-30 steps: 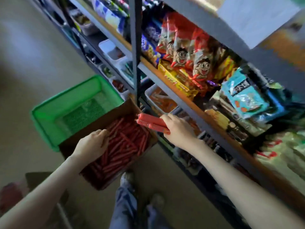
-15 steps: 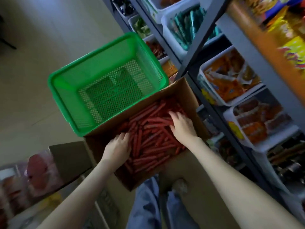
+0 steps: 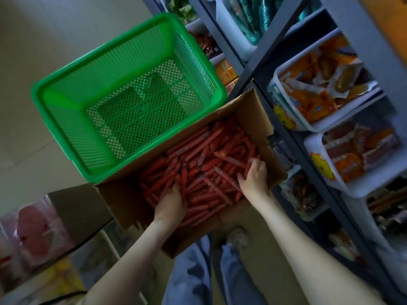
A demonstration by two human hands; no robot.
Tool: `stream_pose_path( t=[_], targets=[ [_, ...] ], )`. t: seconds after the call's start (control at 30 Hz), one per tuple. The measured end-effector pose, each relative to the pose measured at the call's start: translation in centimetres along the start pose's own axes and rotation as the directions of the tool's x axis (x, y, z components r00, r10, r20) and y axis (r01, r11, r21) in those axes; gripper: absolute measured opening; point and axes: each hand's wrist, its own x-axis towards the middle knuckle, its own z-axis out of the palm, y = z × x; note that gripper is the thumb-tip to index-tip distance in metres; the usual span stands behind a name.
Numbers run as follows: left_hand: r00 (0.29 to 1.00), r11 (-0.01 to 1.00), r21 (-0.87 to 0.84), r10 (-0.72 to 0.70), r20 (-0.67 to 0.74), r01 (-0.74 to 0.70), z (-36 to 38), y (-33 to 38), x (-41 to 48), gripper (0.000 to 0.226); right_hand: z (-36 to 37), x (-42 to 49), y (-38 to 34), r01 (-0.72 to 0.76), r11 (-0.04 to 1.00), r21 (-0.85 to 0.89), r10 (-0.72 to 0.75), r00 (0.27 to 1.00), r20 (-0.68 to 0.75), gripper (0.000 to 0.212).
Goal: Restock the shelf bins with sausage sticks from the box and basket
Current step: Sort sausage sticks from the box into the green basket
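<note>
sausage sticks (image 3: 198, 168): thin, long, red wrappers w/ clear crimped ends; loose pile, crisscross, covering box floor.
box (image 3: 123, 201): brown cardboard, top open, flaps out; far long edge touching basket.
basket (image 3: 72, 119): green plastic mesh, rectangular, upright, just beyond box; mesh floor in full view.
shelf bins (image 3: 313, 143): white plastic, right of box, on diff levels; hold orange/brown snack packs, contents blurry.

Both hands are down in the cardboard box (image 3: 253, 111) of red sausage sticks (image 3: 198, 155), the left hand (image 3: 170, 204) buried among them at 7 o'clock, the right hand (image 3: 254, 176) curling over a few at 3 o'clock, the green basket (image 3: 63, 119) touching the box's 11 o'clock side.
</note>
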Motion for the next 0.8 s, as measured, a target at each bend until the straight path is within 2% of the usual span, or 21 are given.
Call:
stream_pose_path(
  t=[0.1,0.23,0.3,0.37,0.43,0.53,0.6,0.67,0.8],
  targets=[
    [0.993,0.998,-0.041,-0.053,-0.102,0.049,0.8,0.2,0.0,0.057,-0.3,0.0,0.6,0.005,0.999,-0.053,-0.004,1.000,0.011,0.041],
    [0.967,0.995,-0.089,-0.073,-0.246,0.052,1.5,-0.1,0.3,0.060,-0.1,-0.6,0.6,0.278,0.936,-0.218,-0.287,0.958,-0.012,0.021],
    [0.955,0.986,-0.166,-0.074,-0.288,0.026,1.8,0.0,0.6,0.054,0.8,-1.1,0.2,0.389,0.899,-0.203,-0.380,0.921,0.081,0.027],
    [0.953,0.979,-0.201,-0.026,-0.301,-0.037,2.3,-0.1,0.7,0.049,2.0,-1.6,-0.3,0.409,0.888,-0.212,-0.369,0.907,0.203,0.043],
    [0.960,0.984,-0.117,0.097,-0.263,-0.131,2.7,-0.3,0.7,0.041,3.2,-1.8,-0.3,0.381,0.877,-0.292,-0.319,0.917,0.239,0.051],
    [0.943,0.958,0.061,0.287,-0.168,-0.281,2.9,-0.2,0.6,0.030,3.7,-1.6,-0.3,0.353,0.876,-0.327,-0.294,0.931,0.216,0.042],
    [0.955,0.938,0.202,0.295,-0.031,-0.283,3.0,0.3,0.7,0.036,3.6,-1.4,-0.5,0.365,0.878,-0.311,-0.298,0.923,0.243,0.035],
    [0.966,0.907,0.332,0.241,0.097,-0.260,3.1,0.5,0.7,0.052,3.5,-1.5,-0.6,0.381,0.878,-0.289,-0.301,0.910,0.285,0.031],
    [0.961,0.834,0.478,0.226,0.159,-0.276,3.3,0.1,0.4,0.063,2.6,-2.2,-0.4,0.254,0.966,-0.054,-0.224,0.919,0.326,0.030]
  ],
)
